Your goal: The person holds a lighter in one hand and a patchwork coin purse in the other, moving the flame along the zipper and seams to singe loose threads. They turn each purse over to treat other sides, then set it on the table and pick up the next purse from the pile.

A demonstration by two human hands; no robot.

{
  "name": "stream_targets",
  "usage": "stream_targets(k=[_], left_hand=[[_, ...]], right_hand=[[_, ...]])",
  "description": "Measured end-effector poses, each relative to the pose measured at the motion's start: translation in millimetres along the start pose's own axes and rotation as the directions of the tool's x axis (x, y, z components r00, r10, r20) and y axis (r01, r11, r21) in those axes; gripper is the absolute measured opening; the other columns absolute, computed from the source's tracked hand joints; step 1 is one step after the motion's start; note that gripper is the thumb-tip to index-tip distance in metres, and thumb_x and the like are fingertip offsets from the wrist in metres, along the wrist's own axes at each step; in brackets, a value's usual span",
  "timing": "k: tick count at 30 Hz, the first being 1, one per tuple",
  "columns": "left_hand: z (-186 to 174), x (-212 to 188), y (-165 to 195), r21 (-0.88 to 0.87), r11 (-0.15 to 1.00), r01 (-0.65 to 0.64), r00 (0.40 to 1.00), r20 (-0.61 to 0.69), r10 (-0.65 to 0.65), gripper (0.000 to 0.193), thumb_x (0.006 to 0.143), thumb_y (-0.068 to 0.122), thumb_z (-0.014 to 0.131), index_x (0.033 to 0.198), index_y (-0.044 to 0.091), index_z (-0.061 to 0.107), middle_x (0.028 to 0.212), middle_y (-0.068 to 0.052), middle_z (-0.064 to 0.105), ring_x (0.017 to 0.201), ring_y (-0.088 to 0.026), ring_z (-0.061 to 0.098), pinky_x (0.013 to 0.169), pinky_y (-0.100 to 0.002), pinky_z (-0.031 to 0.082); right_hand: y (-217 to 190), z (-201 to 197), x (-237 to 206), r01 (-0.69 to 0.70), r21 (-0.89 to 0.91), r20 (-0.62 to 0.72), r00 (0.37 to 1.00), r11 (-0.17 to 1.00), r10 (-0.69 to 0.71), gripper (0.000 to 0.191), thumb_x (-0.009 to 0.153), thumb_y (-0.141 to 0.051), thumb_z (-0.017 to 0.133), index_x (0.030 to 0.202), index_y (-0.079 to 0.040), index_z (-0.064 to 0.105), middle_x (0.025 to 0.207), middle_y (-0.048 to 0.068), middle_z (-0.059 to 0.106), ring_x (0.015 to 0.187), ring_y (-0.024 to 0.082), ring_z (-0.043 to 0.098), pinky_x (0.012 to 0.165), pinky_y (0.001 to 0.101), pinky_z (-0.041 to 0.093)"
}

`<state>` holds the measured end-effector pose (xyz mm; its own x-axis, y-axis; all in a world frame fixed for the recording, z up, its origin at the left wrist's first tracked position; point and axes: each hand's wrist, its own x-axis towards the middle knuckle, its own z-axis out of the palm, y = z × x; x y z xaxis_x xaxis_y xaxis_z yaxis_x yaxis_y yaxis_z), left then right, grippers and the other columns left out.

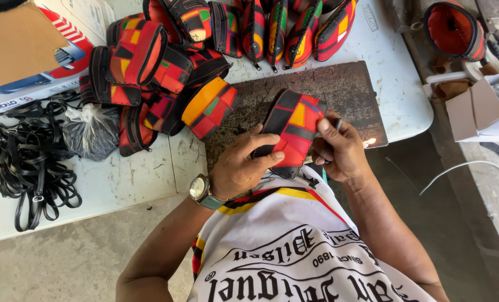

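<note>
Left hand [239,168] fingers gripping patchwork pouch [292,128]; right hand [339,150] fingers pinching small tool [339,125].

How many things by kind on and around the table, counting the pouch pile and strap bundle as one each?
Pouch held in left hand and right hand: 1
Pouch pile: 1
Black strap bundle: 1
Tied plastic bag: 1
Dark work board: 1
Cardboard boxes: 2
Total: 7
</note>
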<state>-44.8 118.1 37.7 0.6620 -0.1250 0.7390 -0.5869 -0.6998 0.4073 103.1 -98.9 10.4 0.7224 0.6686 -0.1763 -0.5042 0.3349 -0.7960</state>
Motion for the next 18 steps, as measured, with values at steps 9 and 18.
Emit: stream_targets(k=[9,18], left_hand=[[4.6,-0.8,11.7,0.161,0.977,-0.139,0.988,0.09,0.126,0.026,0.096,0.009,0.075,0.122,0.012,0.07,0.131,-0.009,0.064,0.125,-0.033,0.061,0.114,-0.046,0.051],[19.2,30.6,-10.8,-0.326,0.701,0.635,0.768,0.163,-0.619,0.028,0.103,0.022,0.067,0.111,-0.005,0.064,0.1,-0.012,0.056,0.094,-0.02,0.05,0.083,-0.037,0.046]], right_hand=[[-7.2,14.5,-16.9,0.022,-0.06,0.035,0.999,0.998,-0.02,0.049,0.093,-0.029,0.073,0.135,-0.008,0.057,0.092,0.001,0.065,0.05,0.005,0.041,0.045,0.0233,0.039],[20.4,5.9,-16.3,0.343,-0.652,0.04,0.906,0.676,-0.421,0.043,0.087,-0.011,0.087,0.117,-0.004,0.058,0.095,0.002,0.061,0.07,0.005,0.05,0.055,0.023,0.041]])
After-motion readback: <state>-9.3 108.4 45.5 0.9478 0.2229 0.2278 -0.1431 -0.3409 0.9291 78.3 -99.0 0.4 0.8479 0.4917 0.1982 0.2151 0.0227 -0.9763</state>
